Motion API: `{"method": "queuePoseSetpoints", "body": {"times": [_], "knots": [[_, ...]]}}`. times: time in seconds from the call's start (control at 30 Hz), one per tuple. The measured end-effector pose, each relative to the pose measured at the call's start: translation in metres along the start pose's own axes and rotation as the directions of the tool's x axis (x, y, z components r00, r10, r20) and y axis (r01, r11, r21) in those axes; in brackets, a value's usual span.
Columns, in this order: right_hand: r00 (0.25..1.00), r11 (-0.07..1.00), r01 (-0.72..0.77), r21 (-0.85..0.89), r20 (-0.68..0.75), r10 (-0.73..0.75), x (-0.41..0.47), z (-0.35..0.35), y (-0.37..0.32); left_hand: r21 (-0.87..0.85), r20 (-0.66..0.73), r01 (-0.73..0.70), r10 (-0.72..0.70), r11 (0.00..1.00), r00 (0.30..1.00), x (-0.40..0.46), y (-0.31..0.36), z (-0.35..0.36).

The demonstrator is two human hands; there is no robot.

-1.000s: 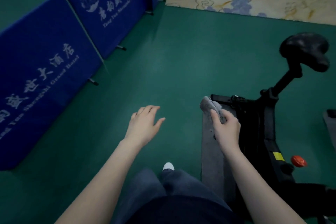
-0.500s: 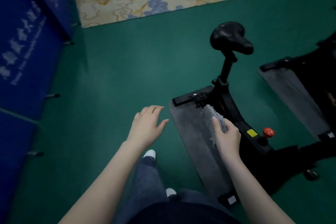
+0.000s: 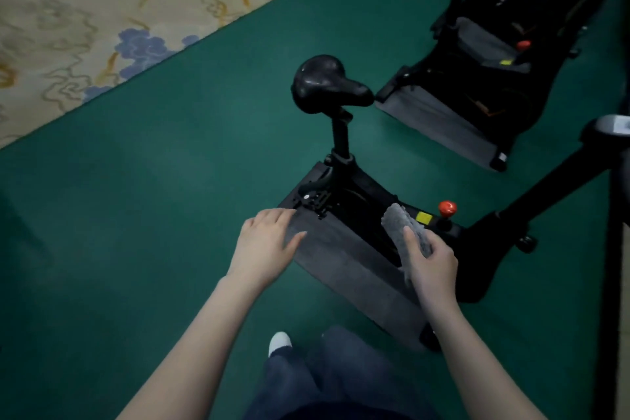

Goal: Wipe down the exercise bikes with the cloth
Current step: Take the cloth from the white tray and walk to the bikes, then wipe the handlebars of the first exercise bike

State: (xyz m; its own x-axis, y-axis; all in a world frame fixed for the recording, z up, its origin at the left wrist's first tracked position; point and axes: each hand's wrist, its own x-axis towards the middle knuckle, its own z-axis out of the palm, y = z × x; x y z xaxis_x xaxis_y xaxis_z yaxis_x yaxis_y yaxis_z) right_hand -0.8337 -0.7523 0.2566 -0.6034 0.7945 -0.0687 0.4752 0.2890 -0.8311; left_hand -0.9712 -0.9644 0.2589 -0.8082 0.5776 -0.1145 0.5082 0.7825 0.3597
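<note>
A black exercise bike stands on a grey mat on the green floor, its saddle raised on a post and a red knob on the frame. My right hand grips a folded grey cloth, which points up over the bike's frame near a yellow label. My left hand hovers with fingers spread and relaxed over the mat's near-left corner, holding nothing.
A second black bike on its own grey mat stands at the upper right. A black post with a rounded grey top rises at the right edge. A patterned beige carpet covers the upper left. My legs and a white shoe are below.
My view has swung right and closer to the bike; the blue banners have left the frame. Both hands now sit over the bike's mat, the cloth still in my right hand.
</note>
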Motion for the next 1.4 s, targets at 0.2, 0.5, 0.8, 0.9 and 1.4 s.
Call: {"method": "queuePoseSetpoints", "body": {"times": [0.2,0.5,0.8,0.9,1.4], "knots": [[0.99,0.998,-0.052,0.023,-0.128,0.054,0.019,-0.006,-0.001,0.019,0.069,-0.159,0.157,0.987,0.985,0.05,0.03,0.009],[0.964,0.995,-0.03,0.095,-0.26,0.054,0.087,-0.025,-0.001,-0.001,0.103,-0.3,0.298,0.954,0.949,0.137,0.09,0.022],[0.925,0.992,-0.074,0.103,-0.364,0.107,0.132,-0.06,0.015,-0.019,0.124,-0.475,0.473,0.88,0.872,0.202,0.162,0.03],[0.905,0.985,-0.118,0.122,-0.394,0.157,0.143,-0.067,0.02,-0.026,0.147,-0.536,0.534,0.844,0.833,0.221,0.184,0.032],[0.646,0.924,-0.275,0.267,-0.661,0.383,0.221,-0.075,0.005,-0.209,0.256,-0.837,0.854,0.506,0.453,0.347,0.283,0.06]]}}
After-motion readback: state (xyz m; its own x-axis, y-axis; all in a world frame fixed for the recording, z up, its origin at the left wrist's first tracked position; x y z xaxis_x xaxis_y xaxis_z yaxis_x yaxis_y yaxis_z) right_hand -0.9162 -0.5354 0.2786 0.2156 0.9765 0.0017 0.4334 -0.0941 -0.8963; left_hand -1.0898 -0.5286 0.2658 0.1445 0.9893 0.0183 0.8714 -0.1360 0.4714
